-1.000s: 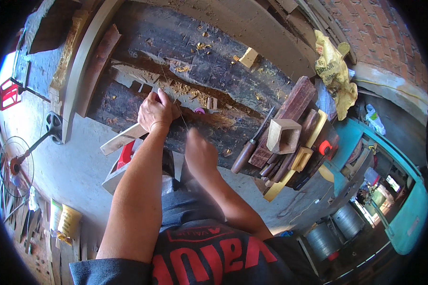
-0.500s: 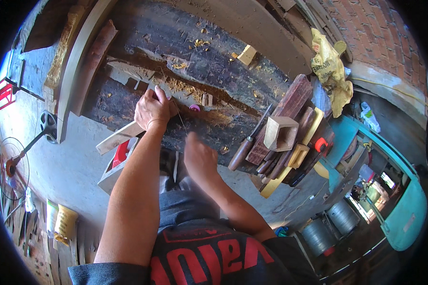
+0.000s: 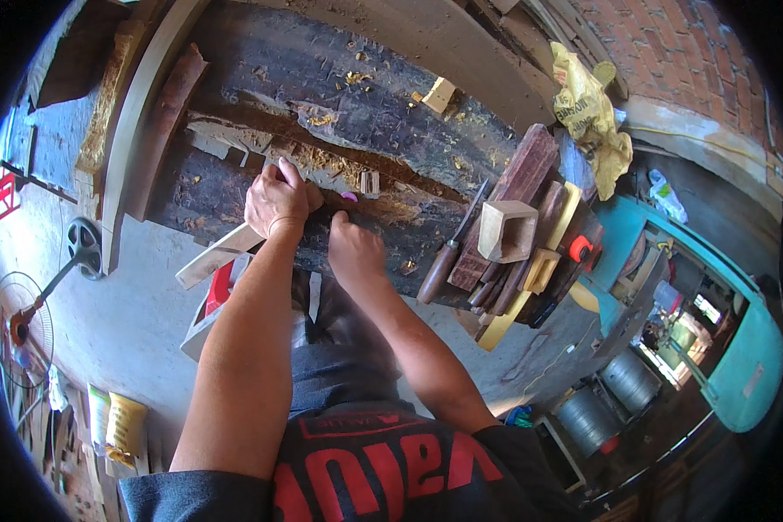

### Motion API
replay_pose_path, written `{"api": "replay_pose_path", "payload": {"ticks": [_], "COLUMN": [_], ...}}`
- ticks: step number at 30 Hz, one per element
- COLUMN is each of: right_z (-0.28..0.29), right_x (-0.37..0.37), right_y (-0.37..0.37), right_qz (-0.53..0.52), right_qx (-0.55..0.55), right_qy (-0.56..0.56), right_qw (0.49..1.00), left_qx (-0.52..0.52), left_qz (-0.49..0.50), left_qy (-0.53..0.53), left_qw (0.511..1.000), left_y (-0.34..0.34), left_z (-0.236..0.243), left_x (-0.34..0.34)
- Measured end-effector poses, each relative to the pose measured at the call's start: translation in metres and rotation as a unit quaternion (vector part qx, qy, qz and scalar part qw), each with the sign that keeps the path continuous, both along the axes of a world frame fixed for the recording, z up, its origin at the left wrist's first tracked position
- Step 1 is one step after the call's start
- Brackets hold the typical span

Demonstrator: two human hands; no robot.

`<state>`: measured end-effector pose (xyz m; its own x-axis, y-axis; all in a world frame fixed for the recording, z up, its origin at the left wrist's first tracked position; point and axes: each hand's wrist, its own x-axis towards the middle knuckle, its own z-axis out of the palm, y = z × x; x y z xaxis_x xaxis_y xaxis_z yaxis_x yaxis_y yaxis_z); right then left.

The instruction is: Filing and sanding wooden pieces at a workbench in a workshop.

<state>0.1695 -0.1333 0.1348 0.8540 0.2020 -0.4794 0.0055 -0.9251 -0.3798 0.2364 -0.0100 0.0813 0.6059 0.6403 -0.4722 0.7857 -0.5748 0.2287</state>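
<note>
At the near edge of the dark, rough workbench (image 3: pixel 391 83), my left hand (image 3: pixel 276 202) is closed over a pale wooden strip (image 3: pixel 219 255) and presses it down. The strip's free end juts out past the bench toward the lower left. Close by on the right, my right hand (image 3: pixel 357 250) is closed, thumb side up, just beyond the strip's covered end. What sits in its fingers is hidden. A small purple ring-like piece (image 3: pixel 349 197) and a little wood block (image 3: pixel 370 182) lie just past my hands.
A long crack with shavings runs across the bench. At right lie a wooden-handled chisel (image 3: pixel 440 271), a hollow wood block (image 3: pixel 507 231), dark red timber (image 3: pixel 531 165) and an orange-red tape measure (image 3: pixel 580 249). A wood offcut (image 3: pixel 438 95) rests farther back. A fan (image 3: pixel 22 326) stands left.
My right hand has moved up and slightly left, closer to my left hand. The thin line seen between the hands before no longer shows. My left hand keeps its hold.
</note>
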Motion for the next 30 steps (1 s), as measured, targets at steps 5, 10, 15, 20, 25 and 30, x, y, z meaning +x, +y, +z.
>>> {"api": "replay_pose_path", "payload": {"ticks": [5, 10, 15, 20, 25, 30], "right_z": [-0.009, -0.01, -0.017, -0.004, -0.007, -0.021], "right_x": [-0.033, -0.049, -0.012, -0.009, -0.017, -0.002], "right_y": [-0.013, -0.017, -0.003, -0.001, -0.006, -0.007], "right_qz": [-0.051, -0.032, -0.055, -0.078, -0.059, -0.042], "right_qx": [-0.024, 0.023, 0.014, 0.077, 0.016, 0.019], "right_qy": [0.046, -0.086, 0.021, -0.032, 0.056, 0.059], "right_qw": [0.997, 0.996, 0.998, 0.993, 0.997, 0.997], "left_qx": [0.0, -0.002, 0.019, 0.008, 0.022, 0.034], "left_qz": [0.007, -0.004, -0.012, -0.005, -0.003, -0.011], "left_qy": [0.009, -0.001, -0.01, 0.021, 0.008, -0.007], "left_qw": [1.0, 1.0, 1.0, 1.0, 1.0, 0.999], "left_y": [0.0, 0.002, -0.001, 0.0, -0.003, -0.002], "left_z": [-0.002, 0.0, -0.002, -0.002, 0.0, 0.001], "left_x": [0.002, 0.0, 0.0, 0.002, 0.003, 0.003]}}
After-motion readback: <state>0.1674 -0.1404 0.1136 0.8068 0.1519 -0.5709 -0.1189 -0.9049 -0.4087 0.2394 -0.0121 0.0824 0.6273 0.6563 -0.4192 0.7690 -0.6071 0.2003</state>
